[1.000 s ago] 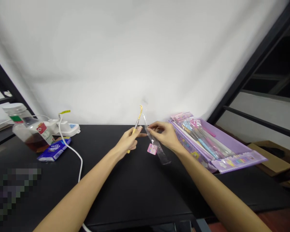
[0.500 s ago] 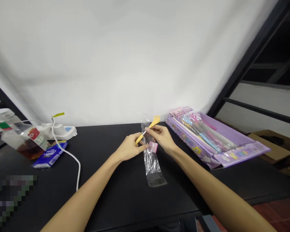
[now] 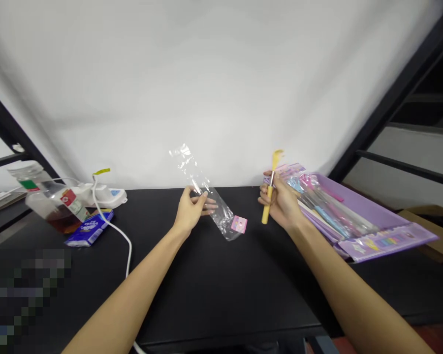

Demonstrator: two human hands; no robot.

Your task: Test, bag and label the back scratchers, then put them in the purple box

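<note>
My left hand (image 3: 192, 209) pinches a long clear plastic sleeve (image 3: 217, 209) near its middle. A small pink label (image 3: 239, 224) is at the sleeve's lower right end, while the upper end stands against the white wall. Over to the right, my right hand (image 3: 280, 199) is closed around a small back scratcher (image 3: 268, 204). It has a yellow handle, a short metal shaft and a yellow claw-shaped head that points up. The two hands are apart. Just beyond the right hand lies an open purple box (image 3: 386, 206) holding several wrapped items in pink, blue and clear plastic.
On the left stand a clear jar (image 3: 40, 199) with dark liquid, a blue packet (image 3: 90, 228) and a white power strip (image 3: 112, 196) with a white cable (image 3: 123, 238). The black table (image 3: 214, 295) meets the white wall behind. A cardboard box (image 3: 428, 231) sits at the far right.
My right hand has carried the back scratcher away to the right and turned it upright. My left hand has let go of its handle and moved left, and the plastic sleeve is now tilted in it.
</note>
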